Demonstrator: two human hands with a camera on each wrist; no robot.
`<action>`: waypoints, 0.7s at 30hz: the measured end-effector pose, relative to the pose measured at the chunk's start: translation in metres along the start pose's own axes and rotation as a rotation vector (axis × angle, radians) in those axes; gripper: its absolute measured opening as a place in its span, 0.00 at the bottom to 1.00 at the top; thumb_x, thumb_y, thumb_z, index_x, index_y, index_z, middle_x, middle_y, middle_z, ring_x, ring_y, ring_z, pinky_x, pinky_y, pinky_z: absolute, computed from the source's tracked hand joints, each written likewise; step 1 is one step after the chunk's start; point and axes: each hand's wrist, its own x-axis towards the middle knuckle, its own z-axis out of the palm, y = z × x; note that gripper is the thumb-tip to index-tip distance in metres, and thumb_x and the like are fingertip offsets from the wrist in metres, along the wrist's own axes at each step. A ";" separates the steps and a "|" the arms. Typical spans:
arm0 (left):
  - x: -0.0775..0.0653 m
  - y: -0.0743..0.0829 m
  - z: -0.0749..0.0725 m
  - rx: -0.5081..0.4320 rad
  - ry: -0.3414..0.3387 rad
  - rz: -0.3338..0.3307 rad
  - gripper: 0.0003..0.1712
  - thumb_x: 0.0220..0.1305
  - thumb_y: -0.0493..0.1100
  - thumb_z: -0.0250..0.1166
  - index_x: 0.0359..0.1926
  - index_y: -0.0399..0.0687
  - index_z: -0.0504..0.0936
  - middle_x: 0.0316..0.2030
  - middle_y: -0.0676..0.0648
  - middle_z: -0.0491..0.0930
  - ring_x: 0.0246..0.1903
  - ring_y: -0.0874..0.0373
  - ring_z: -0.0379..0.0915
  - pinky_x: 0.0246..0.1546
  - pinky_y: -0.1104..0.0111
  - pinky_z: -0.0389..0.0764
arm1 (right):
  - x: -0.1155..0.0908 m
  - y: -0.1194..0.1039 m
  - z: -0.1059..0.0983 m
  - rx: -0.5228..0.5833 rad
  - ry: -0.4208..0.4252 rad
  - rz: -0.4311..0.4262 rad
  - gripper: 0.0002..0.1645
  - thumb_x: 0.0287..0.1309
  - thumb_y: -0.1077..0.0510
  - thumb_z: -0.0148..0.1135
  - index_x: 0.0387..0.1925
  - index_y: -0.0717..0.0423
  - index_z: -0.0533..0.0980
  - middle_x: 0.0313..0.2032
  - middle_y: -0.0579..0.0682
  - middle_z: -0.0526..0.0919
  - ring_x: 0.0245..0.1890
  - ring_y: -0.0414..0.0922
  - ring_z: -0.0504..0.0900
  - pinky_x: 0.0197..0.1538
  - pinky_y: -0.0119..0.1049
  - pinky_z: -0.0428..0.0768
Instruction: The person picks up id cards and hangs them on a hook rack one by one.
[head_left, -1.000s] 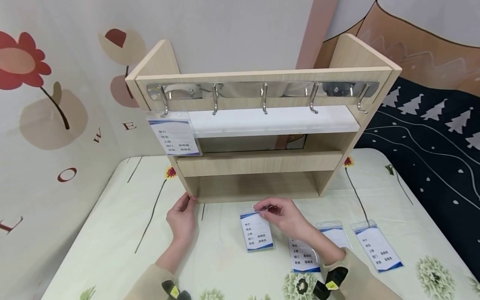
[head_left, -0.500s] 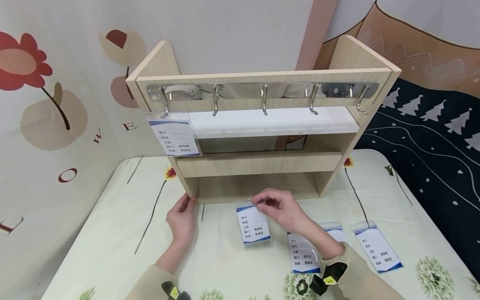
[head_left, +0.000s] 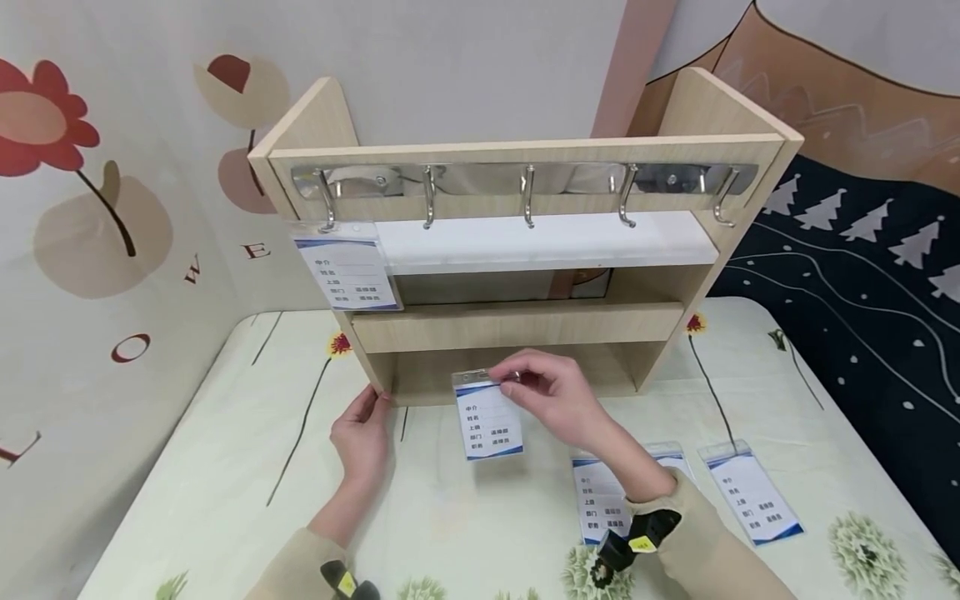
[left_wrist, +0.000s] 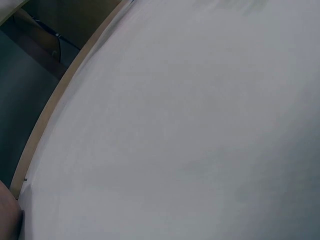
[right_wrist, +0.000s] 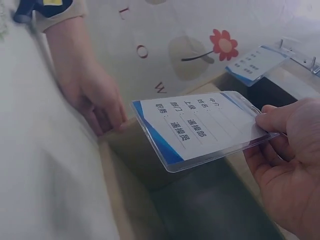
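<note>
**Right hand [head_left: 551, 400] pinches an ID badge [head_left: 491, 421] in front of the wooden shelf unit [head_left: 517, 327]**

The right hand holds the ID badge by its clear top edge, near the upper right corner, between thumb and fingers. The badge is just in front of the foot of the shelf unit, left of the unit's middle, raised off the flower-print tablecloth [head_left: 442, 533], its printed side showing and a shadow below it. The left hand [head_left: 362, 433] pinches the bottom left front corner of the shelf unit, thumb and fingers bent against the panel edge.

Across the upper front of the shelf unit runs a shiny metal strip [head_left: 480, 180] with five hooks [head_left: 528, 197]. From the leftmost hook at the shelf unit's left side hangs a second badge [head_left: 351, 271]. Three more badges lie on the tablecloth, in front and to the right of the shelf unit: one [head_left: 597, 498] and another [head_left: 672, 457] partly hidden by the right forearm, and the third [head_left: 753, 493] farthest right.

Behind the shelf unit's right side is dark fabric [head_left: 847, 267] printed with white trees.
</note>
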 end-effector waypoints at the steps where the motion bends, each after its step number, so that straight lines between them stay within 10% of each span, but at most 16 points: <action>1: 0.000 0.000 0.000 0.002 0.001 -0.001 0.18 0.70 0.33 0.65 0.59 0.35 0.82 0.53 0.36 0.83 0.40 0.80 0.77 0.43 0.85 0.79 | 0.002 -0.001 0.000 0.003 0.005 -0.012 0.12 0.62 0.75 0.64 0.46 0.66 0.84 0.45 0.57 0.87 0.42 0.41 0.82 0.40 0.29 0.83; 21: -0.001 0.001 0.001 -0.035 0.004 -0.020 0.18 0.71 0.34 0.65 0.60 0.35 0.82 0.54 0.35 0.83 0.39 0.80 0.78 0.43 0.84 0.80 | 0.024 -0.028 -0.008 0.030 0.059 -0.125 0.12 0.62 0.78 0.62 0.45 0.69 0.83 0.44 0.59 0.86 0.43 0.44 0.83 0.42 0.29 0.83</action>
